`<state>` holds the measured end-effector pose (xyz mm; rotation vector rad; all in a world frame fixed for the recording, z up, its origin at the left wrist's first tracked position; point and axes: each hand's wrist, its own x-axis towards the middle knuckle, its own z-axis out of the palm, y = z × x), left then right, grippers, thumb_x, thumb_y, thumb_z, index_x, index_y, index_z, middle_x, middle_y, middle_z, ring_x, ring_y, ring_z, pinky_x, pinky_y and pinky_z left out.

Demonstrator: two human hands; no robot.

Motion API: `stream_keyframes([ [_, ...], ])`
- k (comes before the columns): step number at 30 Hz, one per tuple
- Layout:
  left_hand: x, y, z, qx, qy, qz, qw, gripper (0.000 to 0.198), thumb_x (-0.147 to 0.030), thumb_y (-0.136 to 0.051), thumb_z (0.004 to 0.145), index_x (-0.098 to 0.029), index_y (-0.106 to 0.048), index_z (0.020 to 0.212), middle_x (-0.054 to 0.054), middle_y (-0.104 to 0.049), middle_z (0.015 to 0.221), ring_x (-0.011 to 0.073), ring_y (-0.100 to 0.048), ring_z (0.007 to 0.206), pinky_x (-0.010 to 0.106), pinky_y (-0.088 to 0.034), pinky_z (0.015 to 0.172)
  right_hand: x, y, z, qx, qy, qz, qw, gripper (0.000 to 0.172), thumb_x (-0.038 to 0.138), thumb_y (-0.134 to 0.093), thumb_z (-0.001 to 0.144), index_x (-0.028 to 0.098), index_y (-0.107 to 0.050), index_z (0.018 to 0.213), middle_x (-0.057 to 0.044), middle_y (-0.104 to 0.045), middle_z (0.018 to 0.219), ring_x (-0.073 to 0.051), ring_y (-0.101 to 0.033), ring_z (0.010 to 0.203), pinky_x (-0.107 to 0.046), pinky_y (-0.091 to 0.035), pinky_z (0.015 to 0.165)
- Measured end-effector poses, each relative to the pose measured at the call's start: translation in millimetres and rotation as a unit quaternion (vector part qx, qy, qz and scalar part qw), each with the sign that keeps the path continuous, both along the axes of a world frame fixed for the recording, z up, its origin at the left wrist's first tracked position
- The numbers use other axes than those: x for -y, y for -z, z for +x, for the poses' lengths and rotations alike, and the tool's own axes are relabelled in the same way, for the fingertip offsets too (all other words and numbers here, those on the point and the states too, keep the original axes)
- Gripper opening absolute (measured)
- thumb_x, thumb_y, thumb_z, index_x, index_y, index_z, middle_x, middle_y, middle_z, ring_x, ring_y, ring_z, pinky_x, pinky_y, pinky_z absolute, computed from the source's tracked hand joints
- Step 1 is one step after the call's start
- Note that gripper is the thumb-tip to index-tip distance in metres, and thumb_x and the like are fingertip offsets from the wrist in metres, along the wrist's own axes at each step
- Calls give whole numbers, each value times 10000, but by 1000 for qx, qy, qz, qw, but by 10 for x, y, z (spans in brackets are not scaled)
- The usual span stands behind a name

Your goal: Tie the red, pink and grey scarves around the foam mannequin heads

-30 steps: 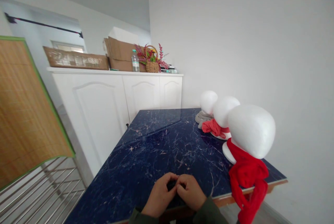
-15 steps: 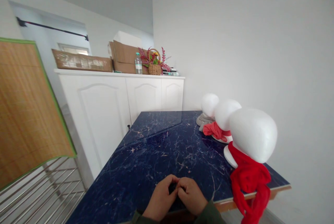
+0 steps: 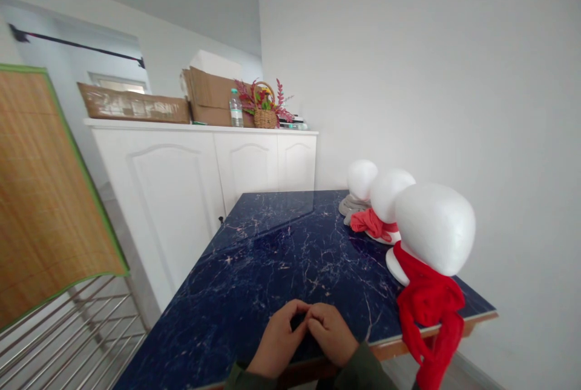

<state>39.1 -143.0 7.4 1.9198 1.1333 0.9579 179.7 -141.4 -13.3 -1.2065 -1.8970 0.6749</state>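
My left hand (image 3: 285,330) and my right hand (image 3: 330,330) meet at the near edge of the blue marbled table (image 3: 254,281). Their fingers are curled and pressed against each other, thumbs towards me. No object shows in either hand. To the right of them, the nearest white foam mannequin head (image 3: 436,226) wears a red scarf (image 3: 426,296), knotted and hanging over the table's edge. Behind it stand a second white head (image 3: 390,193) with a coral-red scarf (image 3: 368,221) and a third white head (image 3: 362,178) with a grey scarf (image 3: 351,203) at its base.
White cabinets (image 3: 175,196) stand beyond the table, topped by cardboard boxes (image 3: 211,96), a water bottle (image 3: 235,110) and a flower basket (image 3: 265,117). At the left, a bamboo mat (image 3: 45,196) hangs above a metal rack (image 3: 100,320). A white wall borders the right.
The view has shifted slightly, so the room's contents sit a little further left and higher. My hands stay together in the same pose.
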Motion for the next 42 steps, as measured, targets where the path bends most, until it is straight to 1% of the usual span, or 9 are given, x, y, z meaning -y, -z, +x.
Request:
stream_keyframes([
  [4,2,6,7,-6,-5,1,1000,252,-179,-491,699,-189,-600,926,27,-630,918,160,-556,848,232,-408,770,-4,22,-12,31,22,5,999,156,136,-437,676,163,-495,533,15,-516,589,-105,-483,614,-215,-329,608],
  [12,20,9,15,-2,-1,7,1000,231,-200,-479,724,-195,-601,920,23,-630,904,148,-559,829,220,-405,753,-12,57,-12,36,15,17,999,161,85,-396,620,165,-504,531,13,-522,586,-104,-492,606,-210,-329,601],
  [19,3,22,12,-1,-4,5,1000,200,-261,-474,758,-198,-599,901,13,-629,885,145,-557,833,221,-398,767,-7,59,-5,30,8,14,999,181,77,-377,643,164,-508,554,3,-547,620,-108,-504,638,-215,-330,625],
  [25,3,51,-1,9,1,4,1000,207,-188,-500,722,-201,-590,908,2,-624,887,140,-554,840,213,-396,761,8,2,-16,30,20,21,999,158,127,-423,666,164,-454,515,16,-503,570,-102,-477,590,-212,-321,582],
  [29,15,41,-2,6,2,3,1000,167,-221,-495,742,-192,-590,876,8,-622,875,146,-553,844,221,-395,766,21,-14,-21,30,12,23,999,158,89,-400,642,161,-478,525,10,-525,585,-102,-493,604,-207,-334,596],
  [35,15,32,9,6,4,10,1000,198,-239,-475,766,-198,-588,923,6,-623,872,138,-557,833,224,-405,761,9,-3,-17,51,9,30,998,184,68,-388,637,159,-523,552,0,-549,608,-109,-511,627,-210,-355,616],
  [38,12,30,13,-3,-2,14,1000,213,-233,-458,772,-207,-584,941,3,-624,895,136,-557,848,224,-407,777,15,-34,-45,32,8,30,999,205,62,-392,663,165,-551,583,-3,-565,637,-114,-525,653,-220,-373,647],
  [40,9,30,12,-16,-5,15,1000,216,-226,-452,768,-211,-584,938,4,-625,912,139,-558,861,227,-410,789,68,-64,-29,-9,15,43,999,213,81,-397,708,175,-579,648,-6,-575,671,-118,-535,679,-225,-387,659],
  [42,6,31,7,-31,-10,17,999,219,-226,-456,759,-218,-588,934,4,-624,934,145,-556,884,235,-409,809,174,-82,83,-62,49,74,994,201,128,-402,758,187,-594,761,-20,-585,741,-128,-541,723,-234,-404,669],
])
